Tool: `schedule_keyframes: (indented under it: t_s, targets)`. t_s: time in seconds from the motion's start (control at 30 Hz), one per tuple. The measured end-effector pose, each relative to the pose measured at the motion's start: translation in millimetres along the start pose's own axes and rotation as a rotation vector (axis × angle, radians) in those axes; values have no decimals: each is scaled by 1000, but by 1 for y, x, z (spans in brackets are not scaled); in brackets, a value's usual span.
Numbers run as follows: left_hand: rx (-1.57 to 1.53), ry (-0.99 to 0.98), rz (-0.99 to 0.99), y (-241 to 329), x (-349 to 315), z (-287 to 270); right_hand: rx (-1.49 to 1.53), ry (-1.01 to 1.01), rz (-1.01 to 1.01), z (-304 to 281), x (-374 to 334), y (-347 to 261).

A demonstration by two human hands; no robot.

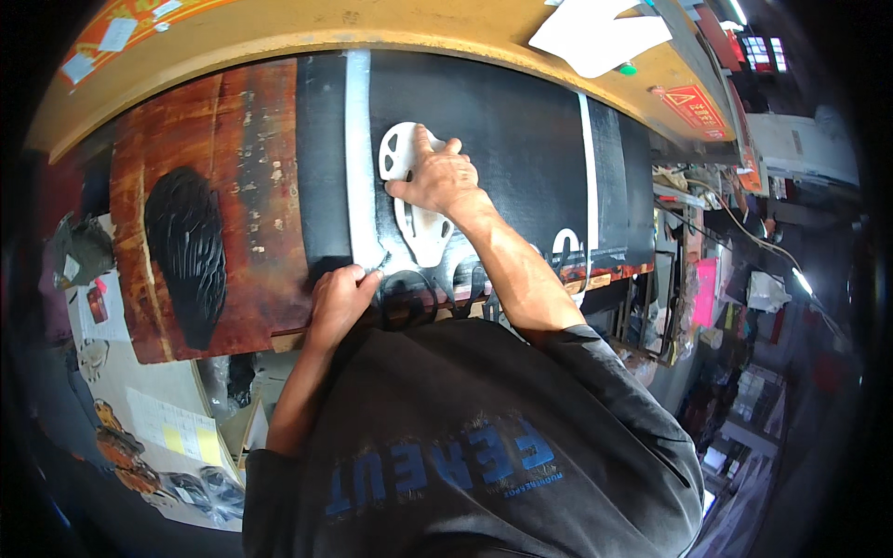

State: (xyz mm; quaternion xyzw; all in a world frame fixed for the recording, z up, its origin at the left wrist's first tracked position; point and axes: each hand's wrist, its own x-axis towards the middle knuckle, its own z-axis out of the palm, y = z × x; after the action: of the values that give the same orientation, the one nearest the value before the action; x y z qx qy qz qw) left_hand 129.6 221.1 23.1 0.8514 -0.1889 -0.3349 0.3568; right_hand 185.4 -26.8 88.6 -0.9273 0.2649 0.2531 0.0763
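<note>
A white, sole-shaped cutting die (426,245) with several openings lies on a black sheet (521,139). My right hand (446,181) is over its middle, fingers closed around it, thumb at its left edge and index finger toward its far end. A white strip (359,158) runs across the sheet left of the die. My left hand (340,296) is closed at the sheet's near edge, beside the strip's near end, fingertips pinching the edge. Curved cut-out gaps (409,284) line the sheet between the die and my body.
A yellow machine beam (372,28) spans the far side, with white papers (595,37) on it. The reddish-brown worn board (260,186) at left bears a black textured sole-shaped piece (191,251). Shelves with clutter (688,270) stand at right; a side table (167,400) holds papers.
</note>
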Motion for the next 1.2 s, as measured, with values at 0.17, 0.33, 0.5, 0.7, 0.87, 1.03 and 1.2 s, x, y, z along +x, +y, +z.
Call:
schedule_keyframes:
  t_s: [0.17,0.33,0.5,0.7,0.87,1.03,1.2]
  targets:
    - [11,-87,-36,-1,12,-4,-33,15,-27,-1,15,0]
    - [5,-140,-146,0,18,-5,-37,33,-12,4,15,-10]
    - [0,-163,-160,-5,20,-6,35,13,-12,4,15,-1]
    - [-161,-45,12,-27,5,5,418,174,-48,4,-9,48]
    - [-333,149,160,-56,-20,34,456,280,-197,44,-43,76]
    - [-448,380,268,-85,16,44,844,420,-134,86,-60,140]
    - [39,553,489,-63,62,22,1441,759,92,50,-29,246]
